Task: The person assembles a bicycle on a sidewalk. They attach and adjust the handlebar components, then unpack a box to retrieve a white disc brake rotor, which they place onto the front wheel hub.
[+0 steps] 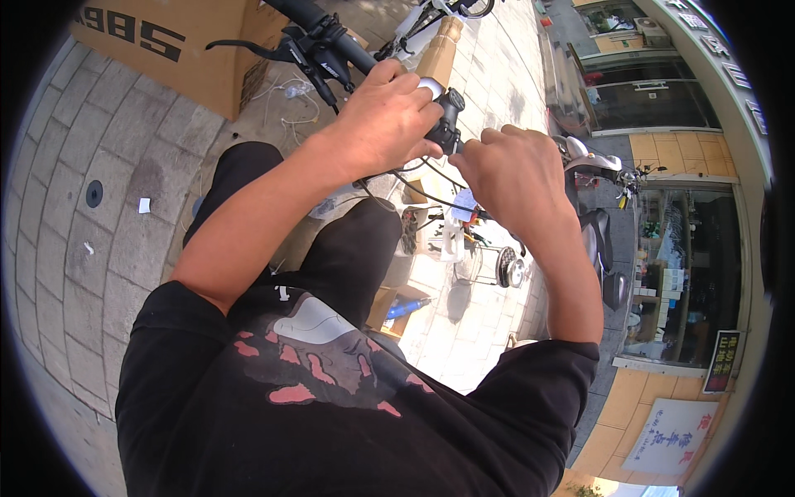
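Note:
A black bicycle handlebar (pixel 354 55) runs in from the top, with a black brake lever (pixel 248 50) clamped on it. My left hand (pixel 383 116) is closed around the bar beside the black stem (pixel 448 114), covering part of both. Just right of the stem is my right hand (pixel 515 176), its fingers curled in and its thumb side close to the stem. Whatever that fist holds is hidden. Black cables (pixel 439 197) hang below the hands.
A large cardboard box (pixel 157 50) stands at the upper left. Beyond my knees are a white tool box (pixel 439 240) with assorted tools and a small carton (pixel 402 302) holding a blue can (pixel 406 308). A parked scooter (pixel 592 161) stands at the right, by the shopfront.

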`<state>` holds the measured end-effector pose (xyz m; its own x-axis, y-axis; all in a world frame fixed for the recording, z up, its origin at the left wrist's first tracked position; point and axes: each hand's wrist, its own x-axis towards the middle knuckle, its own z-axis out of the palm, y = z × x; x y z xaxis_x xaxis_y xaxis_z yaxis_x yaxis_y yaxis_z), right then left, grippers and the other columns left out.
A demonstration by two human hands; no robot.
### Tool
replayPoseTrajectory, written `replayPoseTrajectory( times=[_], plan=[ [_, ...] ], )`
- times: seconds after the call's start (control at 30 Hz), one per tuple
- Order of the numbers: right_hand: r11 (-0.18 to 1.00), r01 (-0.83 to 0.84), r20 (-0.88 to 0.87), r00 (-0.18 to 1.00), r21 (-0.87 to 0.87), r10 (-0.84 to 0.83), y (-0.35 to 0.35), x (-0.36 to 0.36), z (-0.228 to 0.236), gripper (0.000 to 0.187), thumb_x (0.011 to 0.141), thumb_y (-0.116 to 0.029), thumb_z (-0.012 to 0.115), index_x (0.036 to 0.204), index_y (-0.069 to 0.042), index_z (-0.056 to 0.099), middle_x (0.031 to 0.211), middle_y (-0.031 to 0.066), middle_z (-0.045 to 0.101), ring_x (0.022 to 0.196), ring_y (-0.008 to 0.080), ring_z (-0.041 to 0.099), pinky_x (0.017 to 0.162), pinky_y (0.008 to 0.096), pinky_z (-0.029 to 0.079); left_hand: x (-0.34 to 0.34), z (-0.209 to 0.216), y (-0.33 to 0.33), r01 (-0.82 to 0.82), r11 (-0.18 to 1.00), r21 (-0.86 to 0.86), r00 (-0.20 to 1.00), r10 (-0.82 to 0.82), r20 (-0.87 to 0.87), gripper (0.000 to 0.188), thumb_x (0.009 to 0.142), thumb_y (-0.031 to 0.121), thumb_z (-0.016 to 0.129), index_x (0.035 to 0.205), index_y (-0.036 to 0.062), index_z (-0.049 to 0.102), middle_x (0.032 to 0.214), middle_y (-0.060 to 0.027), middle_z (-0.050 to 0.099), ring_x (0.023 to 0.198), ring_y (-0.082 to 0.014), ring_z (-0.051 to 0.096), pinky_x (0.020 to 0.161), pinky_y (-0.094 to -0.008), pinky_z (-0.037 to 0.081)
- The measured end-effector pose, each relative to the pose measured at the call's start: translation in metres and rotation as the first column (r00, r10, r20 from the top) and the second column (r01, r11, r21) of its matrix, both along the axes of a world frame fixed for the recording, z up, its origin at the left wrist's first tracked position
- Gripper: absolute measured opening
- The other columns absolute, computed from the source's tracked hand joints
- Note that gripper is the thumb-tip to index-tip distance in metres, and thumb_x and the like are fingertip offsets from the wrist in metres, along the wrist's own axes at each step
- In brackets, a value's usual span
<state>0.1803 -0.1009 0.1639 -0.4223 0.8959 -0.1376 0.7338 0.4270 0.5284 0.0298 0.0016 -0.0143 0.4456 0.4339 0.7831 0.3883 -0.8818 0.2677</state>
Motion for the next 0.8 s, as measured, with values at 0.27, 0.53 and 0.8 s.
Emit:
replayPoseTrajectory(
  times=[0.27,0.53,0.8],
  plan=[
    [0.981,-0.083,0.235,0.964,-0.173,0.123,0.028,-0.024,0.012,0.014,0.087,-0.013,0.083,0.073,-0.017,0.082,0.075,0.0048,0.079,0.079,0.0248,0.082,0.07,0.0386,0.06,-0.004,0.003,0.0,-0.01,1.0,-0.003,0.999,0.01,-0.048,0.051,0.082,0.045,0.097,0.122,0.0148,0.084,0.106,0.0009,0.077,0.113,-0.0222,0.069,0.112,-0.045,0.045],
    [0.975,-0.071,0.255,0.959,-0.21,0.125,0.036,-0.02,0.015,0.013,0.086,-0.012,0.083,0.074,-0.018,0.085,0.075,0.0054,0.08,0.078,0.024,0.082,0.069,0.0372,0.06,-0.005,0.005,0.0,0.025,1.0,-0.017,0.999,-0.025,-0.027,0.05,0.081,0.04,0.098,0.121,0.0137,0.083,0.106,0.0019,0.076,0.111,-0.0227,0.068,0.109,-0.0446,0.046],
    [0.998,-0.067,-0.079,0.995,-0.011,0.066,0.007,0.012,0.005,0.021,0.094,-0.026,0.087,0.079,-0.012,0.081,0.075,0.0071,0.074,0.075,0.0289,0.076,0.065,0.0456,0.056,-0.004,0.009,-0.004,0.015,0.999,-0.041,1.0,-0.014,0.026,0.052,0.077,0.043,0.099,0.115,0.0127,0.084,0.102,0.0011,0.075,0.108,-0.0227,0.068,0.107,-0.0442,0.046]
  ],
)
